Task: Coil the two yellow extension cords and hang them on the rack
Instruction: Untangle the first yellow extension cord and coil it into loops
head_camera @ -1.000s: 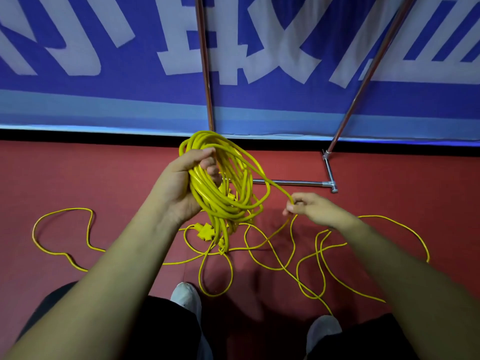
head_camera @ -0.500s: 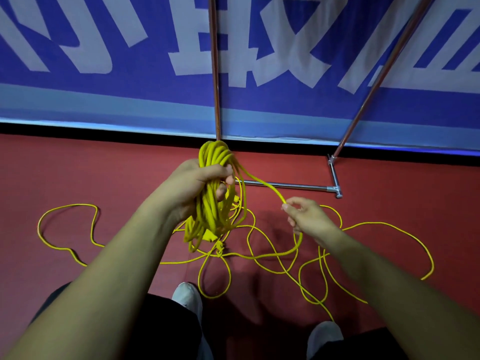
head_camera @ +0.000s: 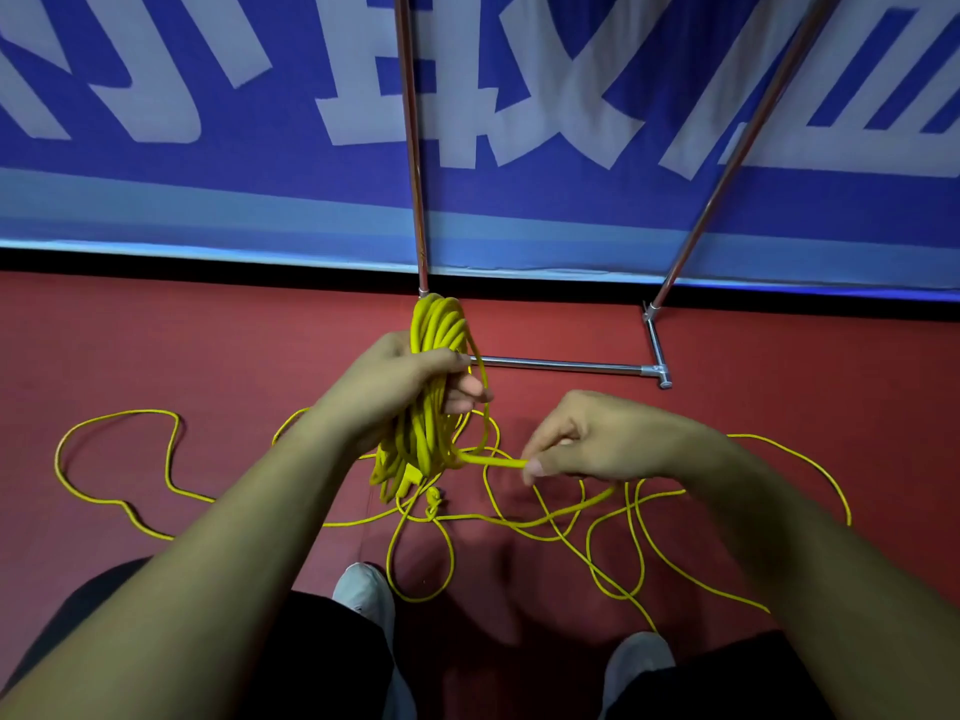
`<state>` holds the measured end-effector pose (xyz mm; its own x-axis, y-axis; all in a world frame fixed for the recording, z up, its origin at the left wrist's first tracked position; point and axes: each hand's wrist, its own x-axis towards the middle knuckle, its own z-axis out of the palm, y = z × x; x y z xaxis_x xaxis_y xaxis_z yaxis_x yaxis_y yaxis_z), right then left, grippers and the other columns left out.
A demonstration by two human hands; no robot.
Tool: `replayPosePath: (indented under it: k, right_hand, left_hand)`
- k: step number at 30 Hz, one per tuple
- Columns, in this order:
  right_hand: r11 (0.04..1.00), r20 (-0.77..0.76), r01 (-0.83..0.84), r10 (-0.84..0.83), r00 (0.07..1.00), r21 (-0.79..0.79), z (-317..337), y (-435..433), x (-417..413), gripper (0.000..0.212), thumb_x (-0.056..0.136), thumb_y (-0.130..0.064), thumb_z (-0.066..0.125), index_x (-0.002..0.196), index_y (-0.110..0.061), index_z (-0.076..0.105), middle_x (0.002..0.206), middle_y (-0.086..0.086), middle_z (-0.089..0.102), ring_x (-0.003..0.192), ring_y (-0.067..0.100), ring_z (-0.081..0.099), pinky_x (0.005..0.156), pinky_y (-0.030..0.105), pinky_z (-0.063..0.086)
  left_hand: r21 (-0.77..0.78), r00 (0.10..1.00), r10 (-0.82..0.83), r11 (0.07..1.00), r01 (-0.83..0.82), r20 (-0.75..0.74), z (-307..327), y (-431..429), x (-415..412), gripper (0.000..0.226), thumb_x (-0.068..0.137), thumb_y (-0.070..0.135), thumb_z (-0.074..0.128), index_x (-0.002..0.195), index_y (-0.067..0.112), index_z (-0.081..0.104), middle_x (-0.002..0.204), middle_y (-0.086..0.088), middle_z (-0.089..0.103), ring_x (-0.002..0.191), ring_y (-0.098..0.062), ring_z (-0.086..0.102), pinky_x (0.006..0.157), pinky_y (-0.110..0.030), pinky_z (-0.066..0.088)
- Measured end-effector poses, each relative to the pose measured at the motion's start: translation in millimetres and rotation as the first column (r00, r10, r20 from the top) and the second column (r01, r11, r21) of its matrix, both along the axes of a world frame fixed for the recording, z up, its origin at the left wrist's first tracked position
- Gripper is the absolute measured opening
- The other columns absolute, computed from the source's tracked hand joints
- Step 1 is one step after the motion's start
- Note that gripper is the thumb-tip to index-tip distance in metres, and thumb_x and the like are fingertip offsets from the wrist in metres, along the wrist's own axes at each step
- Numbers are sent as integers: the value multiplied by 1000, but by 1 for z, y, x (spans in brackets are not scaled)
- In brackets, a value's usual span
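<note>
Left grip [head_camera: 395, 392] clenches the coil [head_camera: 436, 324]; right grip [head_camera: 597, 439], pinching loose cord [head_camera: 493, 461], has moved closer.

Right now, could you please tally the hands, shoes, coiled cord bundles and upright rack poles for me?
Hands: 2, left hand gripping the coiled bundle, right hand pinching a loose strand
White shoes: 2
Coiled bundles: 1
Upright rack poles: 2
Total: 7
</note>
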<state>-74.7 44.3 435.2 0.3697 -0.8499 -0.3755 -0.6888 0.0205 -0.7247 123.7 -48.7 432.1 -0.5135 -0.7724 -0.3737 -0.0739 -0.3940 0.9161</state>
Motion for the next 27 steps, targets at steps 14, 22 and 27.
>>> replayPosePath:
  k: [14, 22, 27]
  right_hand:
    - [975, 91, 202, -210, 973, 94, -61, -10, -73, 35, 86, -47, 66, 90, -13, 69, 88, 15, 71, 80, 16, 55, 80, 35, 40]
    - [836, 454, 546, -509, 731, 59, -57, -15, -56, 7, 98, -12, 54, 93, -14, 50, 63, 7, 56, 61, 23, 60, 64, 28, 46]
    - [837, 541, 546, -479, 692, 42, -28, -14, -36, 9, 93, -6, 59, 90, -14, 60, 57, 4, 31, 50, 13, 25, 50, 26, 27]
  left_hand:
    - [90, 955, -182, 974, 208, -235, 2, 8, -10, 12, 85, 13, 58, 83, 7, 47, 59, -7, 42, 45, -17, 42, 46, -27, 38]
    - [-45, 995, -98, 994, 97, -18, -1, 3, -4, 22, 95, 5, 52, 103, -15, 58, 91, -30, 71, 72, -29, 72, 65, -32, 61]
    - [-54, 999, 44, 998, -44, 1, -1, -2, 1, 25, 94, 7, 55, 106, -15, 58, 92, -25, 73, 77, -33, 70, 72, -40, 59]
